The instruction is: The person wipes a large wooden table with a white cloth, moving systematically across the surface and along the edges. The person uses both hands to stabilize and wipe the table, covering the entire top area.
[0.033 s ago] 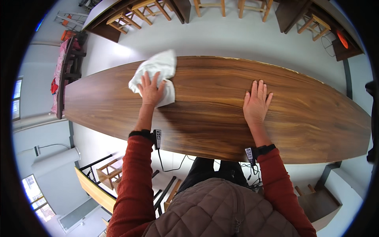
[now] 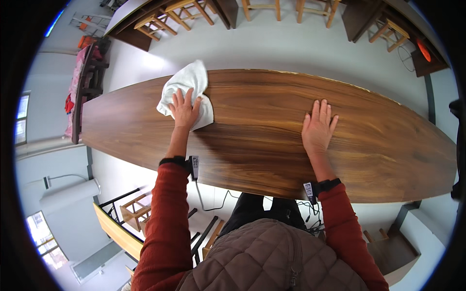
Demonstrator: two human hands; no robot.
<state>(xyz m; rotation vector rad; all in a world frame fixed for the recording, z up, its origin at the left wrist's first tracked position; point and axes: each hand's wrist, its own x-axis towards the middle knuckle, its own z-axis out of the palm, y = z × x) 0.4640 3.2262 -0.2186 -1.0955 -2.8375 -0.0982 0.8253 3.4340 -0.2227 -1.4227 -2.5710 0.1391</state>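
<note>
At 11 o'clock, one white cloth point(image 2: 189, 78) is lying on one bench point(image 2: 257, 116), its tip crossing the far edge; the left hand point(image 2: 184, 114) is covering it, grip spread wide. Toward 3 o'clock, the right hand point(image 2: 318, 132) is resting flat, grip wide, open surface stretching between both hands.

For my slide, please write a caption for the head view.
Left hand, fingers spread on a white cloth; right hand laid on the wood-grain tabletop.
</note>
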